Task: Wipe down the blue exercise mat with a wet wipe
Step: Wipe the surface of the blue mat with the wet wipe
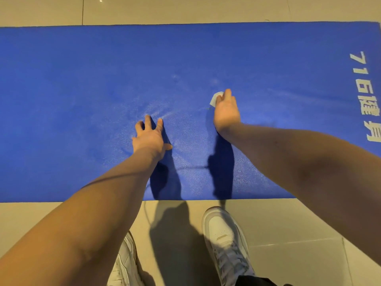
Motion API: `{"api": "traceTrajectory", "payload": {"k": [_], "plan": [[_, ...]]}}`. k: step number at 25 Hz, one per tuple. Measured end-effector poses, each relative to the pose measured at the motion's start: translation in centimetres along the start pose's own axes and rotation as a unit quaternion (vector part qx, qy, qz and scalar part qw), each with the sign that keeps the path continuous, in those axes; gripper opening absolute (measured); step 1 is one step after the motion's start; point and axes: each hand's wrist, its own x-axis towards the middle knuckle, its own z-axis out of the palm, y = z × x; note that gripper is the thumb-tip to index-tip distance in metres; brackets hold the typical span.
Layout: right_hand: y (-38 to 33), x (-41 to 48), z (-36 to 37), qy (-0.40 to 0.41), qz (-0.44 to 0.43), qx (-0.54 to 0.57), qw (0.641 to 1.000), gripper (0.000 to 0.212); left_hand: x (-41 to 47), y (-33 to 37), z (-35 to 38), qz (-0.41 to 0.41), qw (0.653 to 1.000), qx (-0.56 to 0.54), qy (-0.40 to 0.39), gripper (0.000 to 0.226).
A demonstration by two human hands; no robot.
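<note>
On pale floor tiles [288,219] the blue exercise mat [82,89] lies flat, long axis left to right, white lettering [365,93] at its right end, the left hand [149,139] spread on it, the right hand [225,112] curled over the wet wipe [215,99] mid-mat.

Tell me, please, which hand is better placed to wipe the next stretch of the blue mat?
Right. The right hand holds the wet wipe down on the blue mat; the left hand rests spread on the mat with nothing in it, probably as a brace.
</note>
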Motion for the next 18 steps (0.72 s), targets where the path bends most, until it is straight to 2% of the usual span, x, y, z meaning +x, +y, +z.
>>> {"api": "traceTrajectory", "payload": {"k": [2,6,8,10,12,15,18], "plan": [[-2.2,-1.2,0.7,-0.020,-0.078,-0.002,0.997,0.033,0.0,0.0,-0.1,0.002,1.000,-0.001,0.001,0.097],[-5.5,-4.3,3.1,-0.061,-0.162,0.025,0.985,0.031,0.2,-0.1,0.1,0.008,1.000,0.003,0.009,0.097],[-5.8,-3.9,3.8,-0.069,-0.239,-0.053,0.967,0.035,0.1,-0.1,0.1,0.006,1.000,0.004,0.008,0.097],[-4.7,-3.0,3.3,-0.055,-0.267,-0.086,0.958,0.034,0.1,-0.1,-0.1,0.005,1.000,0.005,0.007,0.097],[-3.0,-0.6,1.9,-0.043,-0.227,-0.076,0.970,0.032,0.1,0.0,-0.4,0.006,1.000,0.005,-0.001,0.098],[0.3,3.2,-0.9,-0.020,-0.089,-0.084,0.992,0.031,0.2,0.2,-1.0,0.004,1.000,-0.009,-0.021,0.098],[0.9,4.3,-1.3,-0.014,-0.028,-0.079,0.996,0.032,0.7,0.5,-1.5,0.003,1.000,-0.022,0.013,0.085]]}}
